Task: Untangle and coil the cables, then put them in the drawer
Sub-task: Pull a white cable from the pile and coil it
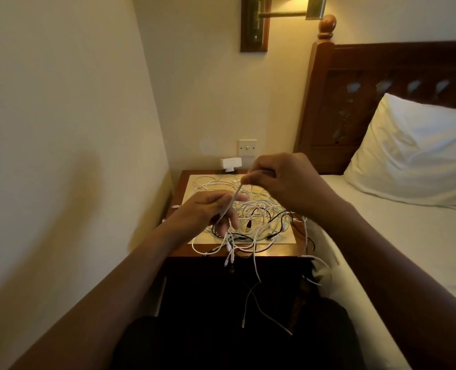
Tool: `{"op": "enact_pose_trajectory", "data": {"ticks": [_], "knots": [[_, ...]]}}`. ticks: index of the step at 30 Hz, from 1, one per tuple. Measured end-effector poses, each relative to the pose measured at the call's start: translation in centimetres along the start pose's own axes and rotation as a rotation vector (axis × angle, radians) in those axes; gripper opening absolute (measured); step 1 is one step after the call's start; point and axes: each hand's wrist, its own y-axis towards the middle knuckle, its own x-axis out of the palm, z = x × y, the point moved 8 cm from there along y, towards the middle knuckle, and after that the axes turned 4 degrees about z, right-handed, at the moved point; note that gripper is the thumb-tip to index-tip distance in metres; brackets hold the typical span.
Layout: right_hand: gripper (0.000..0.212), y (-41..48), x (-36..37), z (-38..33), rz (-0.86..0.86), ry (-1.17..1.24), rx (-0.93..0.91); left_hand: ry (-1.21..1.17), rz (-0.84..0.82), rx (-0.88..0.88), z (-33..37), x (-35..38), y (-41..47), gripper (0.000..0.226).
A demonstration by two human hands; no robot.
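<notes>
Together, left hand (210,210) and right hand (282,182) hold one white cable (234,197) taut above the tangled cables (264,212) on the nightstand (182,186).

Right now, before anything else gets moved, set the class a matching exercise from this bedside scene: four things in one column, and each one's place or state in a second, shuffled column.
Things
1. pillow
2. wall lamp
3. cable tangle
4. right hand

Places or states
A. pinches a white cable
B. fixed high on the wall
C. lies on the bed
D. spread over the nightstand

Pairs: 1-C, 2-B, 3-D, 4-A
</notes>
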Motion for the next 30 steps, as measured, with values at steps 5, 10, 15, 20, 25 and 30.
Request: {"op": "enact_pose_trajectory", "data": {"ticks": [5,10,15,20,25,30], "knots": [[0.007,1.6,1.9,5.5,0.024,0.161,0.113,-0.215,-0.130,-0.031,1.1,0.4,-1.4,0.036],[0.024,-1.0,6.5,7.3,-0.015,0.249,0.203,-0.661,-0.033,-0.006,3.6,-1.2,-0.6,0.035],[0.026,-4.1,10.8,3.4,-0.292,0.130,0.142,-0.697,0.264,0.081,4.3,-3.3,1.6,0.037],[0.023,-3.0,7.7,-0.2,-0.293,-0.101,-0.009,0.230,0.417,0.147,3.6,-3.1,1.5,0.030],[0.015,0.1,1.6,4.7,-0.033,-0.009,0.057,0.477,0.038,-0.039,0.0,-1.9,0.4,0.033],[0.014,-0.4,3.7,10.0,-0.101,0.179,0.072,0.026,-0.198,-0.109,0.5,-2.2,-2.3,0.035]]}}
